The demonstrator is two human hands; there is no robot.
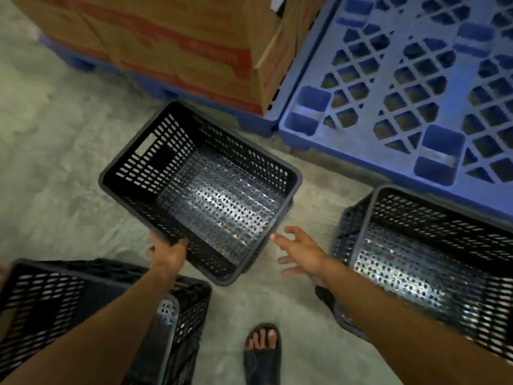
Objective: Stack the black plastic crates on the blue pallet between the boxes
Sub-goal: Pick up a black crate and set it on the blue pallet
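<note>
A black perforated plastic crate (200, 187) is tilted above the concrete floor in the middle of the view. My left hand (169, 255) grips its near rim. My right hand (302, 252) hovers with spread fingers just right of that crate's near corner, not touching it. A second black crate (433, 262) stands on the floor at the right, next to the blue pallet (402, 79), whose lattice top fills the upper right. A third black crate (91, 309) sits at the lower left under my left forearm.
Cardboard boxes with red print (172, 43) are stacked at the top left on another blue pallet (172, 91). A foot in a dark sandal (262, 354) stands on the concrete floor (55, 151) at the bottom centre.
</note>
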